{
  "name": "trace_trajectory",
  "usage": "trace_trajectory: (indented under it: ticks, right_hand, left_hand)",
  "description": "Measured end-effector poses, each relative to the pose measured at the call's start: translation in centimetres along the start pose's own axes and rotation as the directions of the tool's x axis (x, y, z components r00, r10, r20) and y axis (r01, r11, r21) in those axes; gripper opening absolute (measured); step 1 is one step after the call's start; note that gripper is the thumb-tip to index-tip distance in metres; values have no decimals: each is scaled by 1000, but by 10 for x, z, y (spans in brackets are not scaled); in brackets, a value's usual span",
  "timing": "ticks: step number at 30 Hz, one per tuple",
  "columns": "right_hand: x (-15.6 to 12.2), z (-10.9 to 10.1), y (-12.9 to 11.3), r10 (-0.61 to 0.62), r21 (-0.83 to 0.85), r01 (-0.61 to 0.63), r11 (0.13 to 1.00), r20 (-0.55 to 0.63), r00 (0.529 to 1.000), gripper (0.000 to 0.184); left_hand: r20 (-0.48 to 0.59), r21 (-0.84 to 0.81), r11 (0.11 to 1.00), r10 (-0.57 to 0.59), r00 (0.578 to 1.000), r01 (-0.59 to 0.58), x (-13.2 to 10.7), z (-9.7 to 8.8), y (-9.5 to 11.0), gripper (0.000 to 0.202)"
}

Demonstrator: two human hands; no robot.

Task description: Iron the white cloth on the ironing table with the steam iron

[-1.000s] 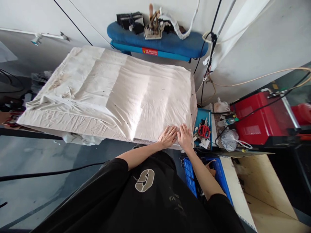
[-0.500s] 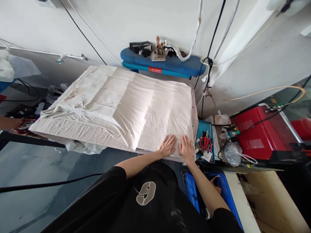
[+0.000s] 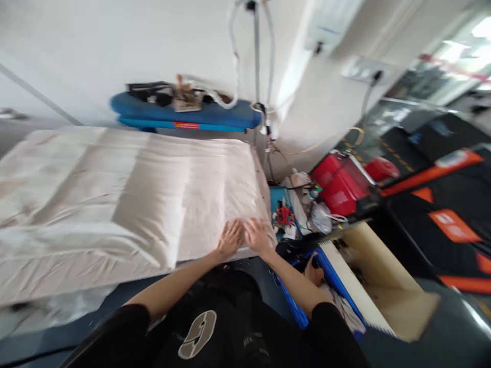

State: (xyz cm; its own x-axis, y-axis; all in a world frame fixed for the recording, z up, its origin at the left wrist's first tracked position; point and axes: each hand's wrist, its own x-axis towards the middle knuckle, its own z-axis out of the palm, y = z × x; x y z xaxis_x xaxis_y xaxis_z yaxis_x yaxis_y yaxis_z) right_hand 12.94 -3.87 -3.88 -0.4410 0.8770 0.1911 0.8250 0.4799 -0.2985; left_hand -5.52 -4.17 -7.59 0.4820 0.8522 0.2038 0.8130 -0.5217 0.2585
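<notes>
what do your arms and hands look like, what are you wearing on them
Neither the left hand nor the right hand wears a glove, and both forearms are bare. The left black sleeve and the right black sleeve belong to a loose black top with a beige curved logo on its chest. The blur hides any fine detail.

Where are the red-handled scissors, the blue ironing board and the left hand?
Red-handled scissors (image 3: pixel 285 215), head view, on the red handles.
Blue ironing board (image 3: pixel 215 116), head view, on its padded top.
Left hand (image 3: pixel 230 238), head view, on the back of the hand.
</notes>
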Motion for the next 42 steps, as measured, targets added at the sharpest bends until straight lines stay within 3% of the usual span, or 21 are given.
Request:
trace_trajectory:
  ticks: [2,6,11,19,24,28,33,38,42]
  right_hand:
    - [-2,-2,-8,-66,-2,67,998,40,997,43]
    - [-10,6,-12,-12,-61,15,998,51,999,42]
    - [-22,15,-7,10,-71,-6,997,55,998,48]
    - [-26,3,14,37,-83,-27,996,120,992,46]
    - [-31,10,25,34,-77,-27,997,102,994,48]
    - [-33,21,32,11,-55,-7,998,68,998,51]
    - [-32,27,37,-30,-53,30,998,-4,1000,51]
    - [-32,27,43,-66,-140,50,989,-115,991,49]
    - [-36,28,49,-96,-160,78,984,-112,989,48]
  left_hand:
    - [-8,-3,995,95,995,-95,0,1,-5,55]
    - [9,-14,977,214,977,-214,-1,7,-15,54]
    - [0,-4,976,216,976,-216,-5,12,-19,59]
    - [44,-30,983,181,983,-179,-5,13,-17,64]
    - [85,-44,990,135,987,-131,-5,9,-13,62]
    - [135,-86,992,103,985,-92,-5,3,-6,60]
    - [101,-106,991,92,991,-81,-5,-6,0,57]
    - [-19,-210,975,67,998,-70,-6,-30,-3,53]
    - [-152,-277,959,-96,984,51,-15,-58,-27,51]
